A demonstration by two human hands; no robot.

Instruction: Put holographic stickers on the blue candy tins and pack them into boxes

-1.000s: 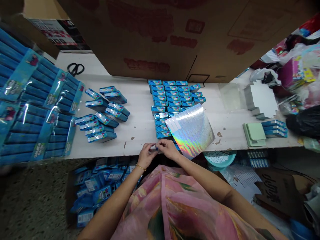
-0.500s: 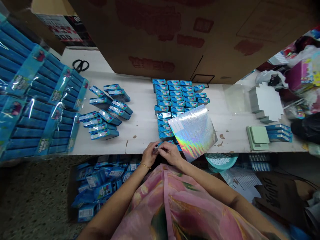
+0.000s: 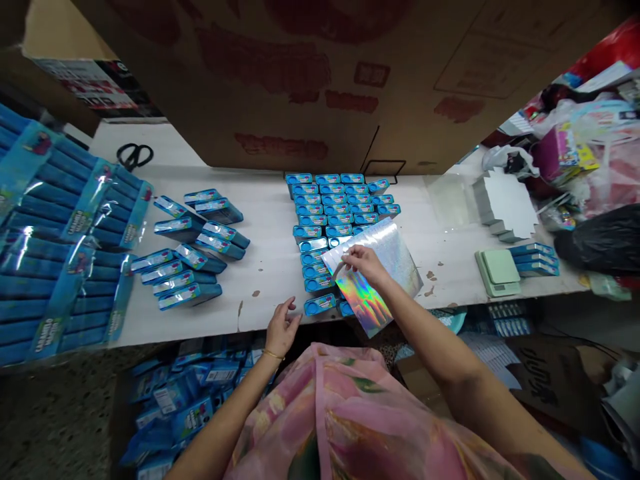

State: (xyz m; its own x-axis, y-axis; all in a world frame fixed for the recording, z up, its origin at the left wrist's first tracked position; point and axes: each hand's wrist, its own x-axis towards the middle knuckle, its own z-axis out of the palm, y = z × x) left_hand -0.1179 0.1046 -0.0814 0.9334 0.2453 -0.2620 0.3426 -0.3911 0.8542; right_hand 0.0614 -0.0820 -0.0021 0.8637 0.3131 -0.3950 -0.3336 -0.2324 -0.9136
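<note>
My right hand (image 3: 365,263) is over the left part of a shiny holographic sheet (image 3: 397,257). Its thumb and fingertips pinch a small greyish strip (image 3: 339,269) at the sheet's edge; whether the strip is still attached, I cannot tell. The sheet lies partly across rows of small blue boxes (image 3: 339,199), which stand on end close together. My left hand (image 3: 284,327) rests near the table's front edge, fingers loosely apart, holding nothing. Just right of it is a single blue box (image 3: 320,305) at the front of the rows.
Looser blue boxes (image 3: 190,297) stand to the left, beside plastic-wrapped blue packs (image 3: 55,260). Black scissors (image 3: 135,156) lie behind them. A large cardboard box (image 3: 300,87) blocks the back. Rightward are a pale green scale (image 3: 497,272) and a stack of white cards (image 3: 507,203).
My hands have separated. The right one moved up and right onto the holographic sheet, while the left drew back leftward and opened. The whole view has shifted slightly.
</note>
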